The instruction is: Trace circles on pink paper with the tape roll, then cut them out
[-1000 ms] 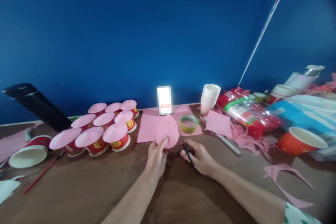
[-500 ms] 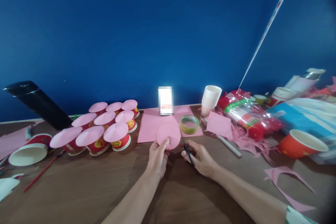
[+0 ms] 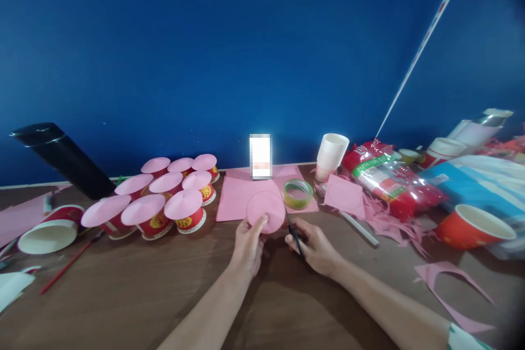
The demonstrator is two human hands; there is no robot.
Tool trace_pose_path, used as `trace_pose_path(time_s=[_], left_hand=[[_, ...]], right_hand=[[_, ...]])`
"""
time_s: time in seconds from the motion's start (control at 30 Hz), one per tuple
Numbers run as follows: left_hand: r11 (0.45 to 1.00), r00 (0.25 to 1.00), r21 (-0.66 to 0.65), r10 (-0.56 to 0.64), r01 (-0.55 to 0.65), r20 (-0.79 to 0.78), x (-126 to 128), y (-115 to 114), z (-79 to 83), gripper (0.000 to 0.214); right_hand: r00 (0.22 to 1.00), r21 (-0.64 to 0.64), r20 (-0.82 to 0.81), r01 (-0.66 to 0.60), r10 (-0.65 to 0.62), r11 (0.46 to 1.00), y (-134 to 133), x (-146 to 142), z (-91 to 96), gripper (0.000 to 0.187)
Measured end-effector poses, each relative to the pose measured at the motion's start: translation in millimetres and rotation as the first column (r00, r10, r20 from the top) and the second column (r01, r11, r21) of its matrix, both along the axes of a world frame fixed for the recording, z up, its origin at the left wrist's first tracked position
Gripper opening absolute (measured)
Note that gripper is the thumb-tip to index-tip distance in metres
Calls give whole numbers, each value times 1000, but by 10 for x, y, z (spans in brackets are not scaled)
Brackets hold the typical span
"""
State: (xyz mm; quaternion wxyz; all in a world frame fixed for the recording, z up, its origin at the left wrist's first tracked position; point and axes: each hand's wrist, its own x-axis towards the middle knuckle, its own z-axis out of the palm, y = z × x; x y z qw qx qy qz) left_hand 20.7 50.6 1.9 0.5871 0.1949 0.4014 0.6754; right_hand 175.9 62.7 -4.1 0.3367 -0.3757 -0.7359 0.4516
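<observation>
My left hand point(image 3: 248, 246) pinches the lower edge of a pink paper disc point(image 3: 266, 210) and holds it up above the brown table. My right hand point(image 3: 314, 247) grips black scissors point(image 3: 292, 227), whose blades point up along the disc's right edge. Behind the disc a pink paper sheet point(image 3: 238, 197) lies flat on the table, with a roll of tape point(image 3: 297, 194) on its right part.
Several red paper cups topped with pink discs point(image 3: 162, 199) stand at the left. A white cup stack point(image 3: 330, 156), a red cup packet point(image 3: 388, 178), pink offcuts point(image 3: 449, 284), an orange cup point(image 3: 471, 224), a tipped cup point(image 3: 49, 229) and a black cylinder point(image 3: 61, 158) surround the hands.
Both hands, the disc and the scissors have shifted very slightly to the right along with the view; the grips are the same.
</observation>
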Motion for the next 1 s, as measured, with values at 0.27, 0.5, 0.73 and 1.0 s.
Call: trace_pose_path(time_s=[0.27,0.5,0.73,1.0], left_hand=[[1000,1000,-6,-5,5,-6,3,-8,-4,31],[1000,1000,-5,-17,17,-5,-1,-7,-6,29],[1000,1000,-14,-19,19,-11,3,-13,21,30],[1000,1000,-18,-24,24,-18,-9,-9,-10,35]], right_hand=[[1000,-10,-15,-7,7,1000,-9,-3,15,18],[1000,-6,-17,12,-12,1000,-11,-7,8,22],[1000,16,-4,8,-7,1000,-14,-6,20,22],[1000,9,-4,11,-11,1000,-10,-9,21,24]])
